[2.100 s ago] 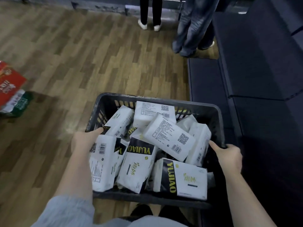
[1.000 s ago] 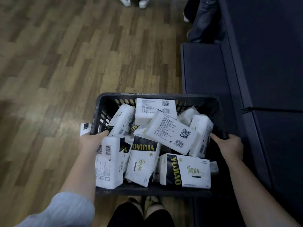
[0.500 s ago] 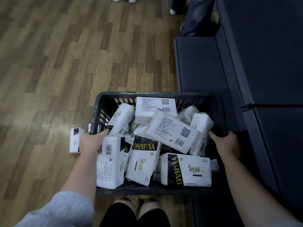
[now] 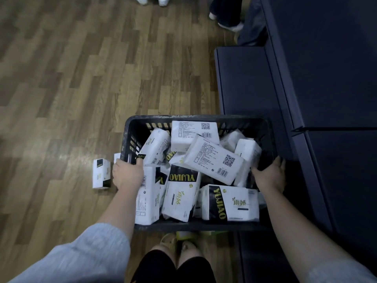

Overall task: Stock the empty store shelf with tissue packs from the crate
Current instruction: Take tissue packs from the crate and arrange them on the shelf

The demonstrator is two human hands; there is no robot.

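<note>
Right now the black plastic crate is held at both short sides. The left hand is curled over the left rim, and its fingers are hooked down inside the crate wall. The right hand is laid on the right rim, with its fingers bent over the outer edge. So both hands are closed on the crate and no pack is held yet.

The tissue packs are heaped loosely inside the crate, between the two hands. They are white with black bands, and they point in many ways. One pack near the middle is laid with its long side running toward the person.

The dark blue store shelf is found to the right of the crate and ahead of it. Its flat low board is seen just past the far right corner of the crate. The right hand is the nearer one to the shelf.

One small pack is seen on the wood floor, just beside the left hand and outside the crate.

It is judged that the crate is not yet set down, and a hand must be freed before any pack can be lifted to the right.
</note>
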